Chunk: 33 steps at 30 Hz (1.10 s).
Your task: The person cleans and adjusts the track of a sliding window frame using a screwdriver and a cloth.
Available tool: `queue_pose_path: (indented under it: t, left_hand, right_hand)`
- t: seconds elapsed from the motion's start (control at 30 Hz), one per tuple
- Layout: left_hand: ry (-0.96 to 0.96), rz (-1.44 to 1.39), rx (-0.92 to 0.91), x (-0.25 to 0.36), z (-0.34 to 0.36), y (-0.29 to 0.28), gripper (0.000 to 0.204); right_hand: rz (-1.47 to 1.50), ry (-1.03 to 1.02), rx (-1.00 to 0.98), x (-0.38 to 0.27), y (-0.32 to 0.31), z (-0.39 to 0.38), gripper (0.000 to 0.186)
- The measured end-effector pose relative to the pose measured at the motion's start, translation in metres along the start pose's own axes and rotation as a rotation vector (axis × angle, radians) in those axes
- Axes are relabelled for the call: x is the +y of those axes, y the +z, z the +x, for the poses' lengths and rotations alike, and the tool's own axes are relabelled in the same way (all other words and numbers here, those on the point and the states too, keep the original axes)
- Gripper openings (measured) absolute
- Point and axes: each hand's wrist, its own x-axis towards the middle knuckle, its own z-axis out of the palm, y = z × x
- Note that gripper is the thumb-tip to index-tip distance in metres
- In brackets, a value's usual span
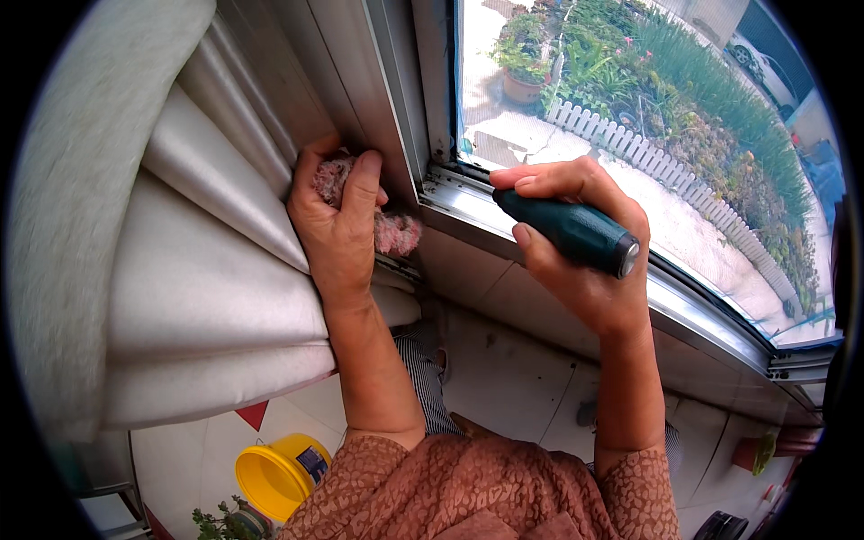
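Note:
My left hand (340, 220) is closed around a crumpled pink-and-white fuzzy cloth (397, 234), close to the window frame's upright post and the curtain; part of the cloth hangs below my fingers. In my right hand (594, 243) is a dark green, thick-bodied handheld tool (567, 229) with a silvery butt end. It tilts over the aluminium window track (463, 191), its narrow end toward the frame's corner. My fingers hide its tip, so its exact kind and whether it touches the track cannot be made out.
A pale satin curtain (216, 288) hangs in folds at my left. Beyond the window glass lie a garden bed and a white picket fence (630, 144). On the tiled floor stand a yellow bucket (270, 481) and a potted plant (236, 522).

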Motion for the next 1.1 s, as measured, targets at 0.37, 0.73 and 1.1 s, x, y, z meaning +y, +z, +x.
queue_pose_path:
  t: [0.37, 0.73, 1.1]
  left_hand:
    - [-0.001, -0.015, 0.006, 0.0, -0.002, 0.001, 0.022]
    - [-0.008, -0.006, 0.003, 0.002, -0.001, 0.002, 0.021]
    - [-0.013, -0.006, 0.003, 0.0, -0.001, 0.001, 0.021]
  right_hand:
    - [-0.067, -0.007, -0.042, -0.004, 0.001, 0.003, 0.026]
    - [-0.086, 0.111, -0.003, -0.014, -0.002, 0.008, 0.02]
    - [-0.027, 0.144, 0.105, -0.015, -0.005, 0.006, 0.016]
